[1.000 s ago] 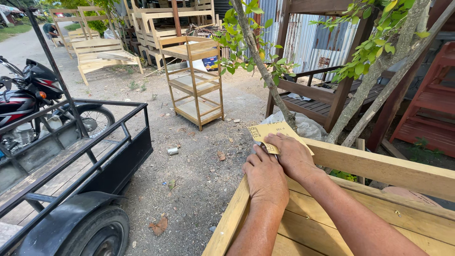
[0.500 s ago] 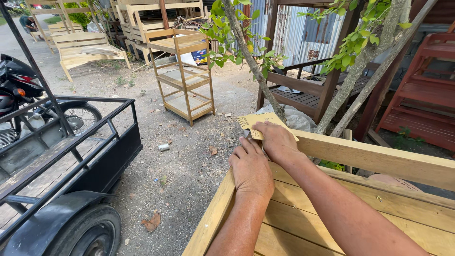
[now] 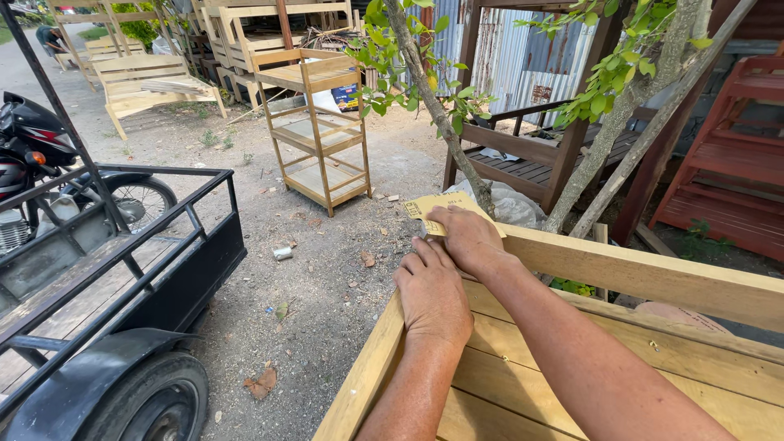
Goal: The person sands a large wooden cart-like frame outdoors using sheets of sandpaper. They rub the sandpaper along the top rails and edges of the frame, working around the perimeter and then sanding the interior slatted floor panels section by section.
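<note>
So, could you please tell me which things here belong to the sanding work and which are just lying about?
In use:
- sandpaper sheet under the right hand
- pale wooden frame, left hand resting on it

Lying about:
- wooden shelf unit
- dark bench
- black trailer
- motorbike

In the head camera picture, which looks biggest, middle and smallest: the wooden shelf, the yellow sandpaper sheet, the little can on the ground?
1. Wooden shelf
2. Sandpaper sheet under the right hand, though nearer the camera
3. Can
</note>
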### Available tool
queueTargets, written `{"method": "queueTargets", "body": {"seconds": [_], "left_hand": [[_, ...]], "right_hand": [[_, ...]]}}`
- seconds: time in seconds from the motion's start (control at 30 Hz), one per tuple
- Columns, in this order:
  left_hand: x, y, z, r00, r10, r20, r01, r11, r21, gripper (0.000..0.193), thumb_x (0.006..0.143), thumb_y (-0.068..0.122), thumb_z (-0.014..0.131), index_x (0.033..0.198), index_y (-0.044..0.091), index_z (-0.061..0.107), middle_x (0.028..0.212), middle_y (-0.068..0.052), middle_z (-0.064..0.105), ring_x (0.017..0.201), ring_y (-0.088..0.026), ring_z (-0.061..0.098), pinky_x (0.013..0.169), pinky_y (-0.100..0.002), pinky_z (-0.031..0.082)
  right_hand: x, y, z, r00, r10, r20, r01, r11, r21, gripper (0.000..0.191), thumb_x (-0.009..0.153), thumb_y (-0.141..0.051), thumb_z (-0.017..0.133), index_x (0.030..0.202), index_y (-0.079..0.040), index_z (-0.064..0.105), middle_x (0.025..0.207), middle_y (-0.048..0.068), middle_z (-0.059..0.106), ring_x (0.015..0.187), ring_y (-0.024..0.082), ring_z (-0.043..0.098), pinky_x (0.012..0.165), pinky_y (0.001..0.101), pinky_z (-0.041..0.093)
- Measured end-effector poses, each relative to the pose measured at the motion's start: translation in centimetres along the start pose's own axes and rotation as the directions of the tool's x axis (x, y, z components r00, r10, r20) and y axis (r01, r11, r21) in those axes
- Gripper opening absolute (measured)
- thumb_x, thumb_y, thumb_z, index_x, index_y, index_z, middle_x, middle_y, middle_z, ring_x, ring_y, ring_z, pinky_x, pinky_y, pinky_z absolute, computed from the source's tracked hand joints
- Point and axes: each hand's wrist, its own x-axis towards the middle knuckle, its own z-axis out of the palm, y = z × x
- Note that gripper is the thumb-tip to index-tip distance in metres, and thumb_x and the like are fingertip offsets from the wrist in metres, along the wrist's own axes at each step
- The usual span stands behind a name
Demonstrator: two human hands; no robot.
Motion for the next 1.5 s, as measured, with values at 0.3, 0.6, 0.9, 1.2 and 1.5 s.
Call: {"method": "queueTargets", "body": {"seconds": [0.3,0.6,0.9,1.2,1.5], "left_hand": [[0.1,0.2,0.0,1.000,-0.018,0.010,0.018,1.000,-0.005,0.094,0.087,0.039,0.072,0.153,-0.012,0.029,0.157,-0.033,0.032,0.116,-0.042,0.052,0.091,-0.053,0.048],[0.2,0.2,0.1,1.000,-0.001,0.009,0.001,1.000,0.002,0.094,0.087,0.039,0.072,0.153,-0.013,0.029,0.156,-0.034,0.034,0.117,-0.043,0.053,0.092,-0.052,0.047],[0.3,0.3,0.5,1.000,-0.010,-0.014,0.010,1.000,-0.004,0.097,0.085,0.038,0.073,0.153,-0.014,0.028,0.156,-0.033,0.032,0.117,-0.043,0.051,0.092,-0.052,0.046],[0.3,0.3,0.6,1.000,-0.016,-0.006,0.015,0.999,-0.032,0.098,0.083,0.037,0.073,0.153,-0.014,0.028,0.155,-0.034,0.034,0.116,-0.043,0.052,0.090,-0.052,0.047],[0.1,0.2,0.2,1.000,-0.016,-0.002,0.016,1.000,-0.024,0.098,0.084,0.038,0.075,0.153,-0.014,0.028,0.157,-0.034,0.033,0.117,-0.043,0.052,0.092,-0.053,0.046]], "right_hand": [[0.9,0.0,-0.5,0.976,-0.201,-0.080,0.202,0.979,0.009,0.042,0.090,-0.028,0.069,0.131,-0.020,0.065,0.134,0.009,0.065,0.124,0.032,0.061,0.103,0.0453,0.048],[1.0,0.2,0.4,0.941,-0.284,-0.181,0.281,0.959,-0.047,0.039,0.088,-0.027,0.072,0.126,-0.017,0.067,0.135,0.012,0.064,0.128,0.033,0.057,0.102,0.0466,0.045],[2.9,-1.5,-1.4,0.995,-0.070,0.074,0.080,0.988,-0.134,0.043,0.089,-0.020,0.065,0.132,-0.024,0.067,0.121,0.012,0.072,0.116,0.032,0.067,0.099,0.0464,0.052],[3.0,-1.8,-1.8,0.982,-0.096,0.160,0.131,0.966,-0.222,0.028,0.089,-0.026,0.070,0.116,-0.019,0.073,0.113,0.013,0.075,0.113,0.032,0.068,0.096,0.0456,0.054],[1.9,-1.2,-1.7,0.994,-0.071,0.086,0.078,0.994,-0.081,0.046,0.089,-0.027,0.071,0.134,-0.021,0.066,0.120,0.015,0.072,0.117,0.033,0.067,0.100,0.0454,0.052]]}}
